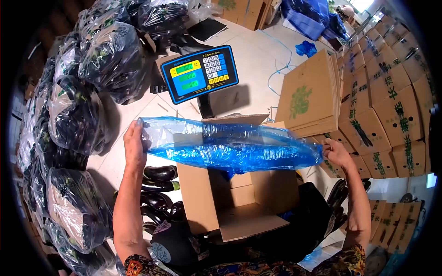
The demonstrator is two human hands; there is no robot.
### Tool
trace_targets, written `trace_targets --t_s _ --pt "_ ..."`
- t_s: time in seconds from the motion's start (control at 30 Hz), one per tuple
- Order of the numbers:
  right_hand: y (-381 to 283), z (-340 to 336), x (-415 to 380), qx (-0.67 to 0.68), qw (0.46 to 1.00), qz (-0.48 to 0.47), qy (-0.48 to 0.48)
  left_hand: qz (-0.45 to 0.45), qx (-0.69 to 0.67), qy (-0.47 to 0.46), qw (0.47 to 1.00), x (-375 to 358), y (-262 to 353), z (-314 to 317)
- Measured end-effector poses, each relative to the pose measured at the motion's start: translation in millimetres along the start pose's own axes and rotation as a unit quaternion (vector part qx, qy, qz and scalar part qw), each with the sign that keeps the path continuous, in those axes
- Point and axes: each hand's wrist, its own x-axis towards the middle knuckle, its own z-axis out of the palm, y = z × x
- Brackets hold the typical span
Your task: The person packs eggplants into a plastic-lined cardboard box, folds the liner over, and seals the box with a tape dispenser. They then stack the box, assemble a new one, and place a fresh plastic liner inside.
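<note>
A blue see-through plastic bag (235, 149) is stretched sideways between my two hands, above an open cardboard box (198, 198). My left hand (135, 140) pinches the bag's left end, and my right hand (337, 152) grips its right end. The bag covers the far part of the box; the inside that shows is bare cardboard. Behind the bag stands a scale display (200, 73) with green lit numbers and a keypad. Loose eggplants (159, 173) lie on the floor left of the box, close to my left forearm.
Clear bags of eggplants (110, 60) are heaped along the left. Flattened cartons (306, 94) lean behind my right hand. Printed cardboard boxes (363, 110) are stacked at the right. More eggplants (338, 195) lie beside my right forearm. Blue plastic (306, 16) lies at the back.
</note>
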Motion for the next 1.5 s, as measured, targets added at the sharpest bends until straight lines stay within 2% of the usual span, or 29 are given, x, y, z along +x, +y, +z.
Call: trace_targets --t_s 0.03,0.13,0.2,0.27,0.3,0.37,0.43,0.53,0.57,0.63,0.73,0.8,0.87,0.93,1.0,1.03,1.07,1.13,1.17,1.2,1.27,1.33,1.37,1.43,1.47,1.5 --pt "-23.3 -9.5 0.1 -0.13 0.991 -0.014 -0.008 -0.038 0.009 -0.004 0.999 -5.6 7.9 4.7" --pt "-93.9 -9.0 -1.5 0.164 0.983 -0.012 0.085 -0.052 0.041 0.001 0.998 -11.9 3.7 12.2" --pt "-143.8 -9.7 0.9 0.227 0.968 -0.059 0.09 -0.061 0.043 -0.013 0.997 -13.6 -1.7 10.9" --pt "-165.3 17.6 13.8 0.085 0.96 -0.228 0.141 -0.074 0.039 -0.022 0.996 -15.2 -2.3 11.2" --pt "-170.0 36.6 27.8 0.06 0.929 -0.312 0.188 -0.075 0.028 -0.022 0.997 -16.9 -2.4 11.5" --pt "-159.8 66.0 51.4 -0.003 0.911 -0.37 0.179 -0.076 0.0 -0.028 0.997 -20.7 -0.7 7.3" --pt "-152.2 79.6 62.5 -0.078 0.941 -0.32 0.072 -0.08 -0.01 -0.035 0.996 -24.7 4.9 -1.2" --pt "-146.1 76.6 59.8 -0.019 0.898 -0.414 0.145 -0.039 0.029 -0.03 0.998 -40.1 13.5 -3.3" --pt "-146.0 71.5 56.9 0.071 0.931 -0.34 0.114 -0.066 0.026 -0.075 0.995 -38.9 12.1 -19.4" --pt "-165.9 44.6 44.0 0.244 0.952 -0.176 0.052 -0.041 0.028 -0.065 0.997 -37.6 7.6 -16.9" --pt "-172.0 29.9 57.4 0.411 0.898 -0.148 0.039 0.002 0.004 -0.049 0.999 -27.1 4.3 -11.2" --pt "-181.7 21.1 65.1 0.394 0.909 -0.122 0.052 0.005 -0.023 -0.038 0.999 -19.7 10.3 -6.0" --pt "-195.8 25.5 74.6 0.369 0.921 -0.107 0.064 0.016 0.01 -0.013 1.0 -1.8 3.8 -1.8" --pt "-192.4 42.9 94.5 0.31 0.935 -0.125 0.117 -0.011 0.075 0.019 0.997 17.5 -10.1 -2.2" --pt "-186.0 58.9 120.5 0.275 0.942 -0.118 0.15 -0.048 0.145 0.006 0.988 34.4 -31.8 -7.4" --pt "-177.6 73.4 135.3 0.264 0.938 -0.148 0.168 -0.05 0.167 -0.007 0.985 41.2 -47.9 -10.5" --pt "-164.9 88.0 143.8 0.212 0.953 -0.157 0.15 -0.053 0.189 -0.021 0.98 46.2 -66.9 -13.1" --pt "-141.3 103.8 153.6 0.103 0.973 -0.176 0.112 -0.086 0.246 -0.096 0.961 48.5 -121.6 -27.9" --pt "-134.4 103.4 145.7 0.125 0.964 -0.216 0.092 -0.157 0.248 -0.16 0.943 35.5 -130.3 -25.2" --pt "-118.5 103.0 145.9 0.073 0.972 -0.196 0.102 -0.227 0.248 -0.221 0.916 16.7 -138.9 -20.1" --pt "-84.9 108.1 146.4 -0.03 0.98 -0.155 0.119 -0.142 0.252 -0.334 0.897 -22.6 -160.3 -27.9" --pt "-90.3 91.8 115.2 0.052 0.974 -0.129 0.178 -0.283 0.097 -0.229 0.926 -64.2 -160.3 -26.3" --pt "-98.4 75.7 96.3 0.091 0.967 -0.117 0.209 -0.289 0.104 -0.224 0.925 -77.3 -186.4 -48.5" --pt "-133.0 47.9 51.7 0.113 0.954 -0.181 0.211 -0.343 0.112 -0.16 0.919 -95.3 -190.4 -63.7" --pt "-145.7 44.6 36.5 0.124 0.946 -0.212 0.212 -0.386 0.115 -0.103 0.909 -103.8 -168.8 -60.1" --pt "-148.9 49.1 30.2 0.1 0.932 -0.293 0.188 -0.377 0.071 -0.064 0.921 -105.7 -165.8 -63.9"
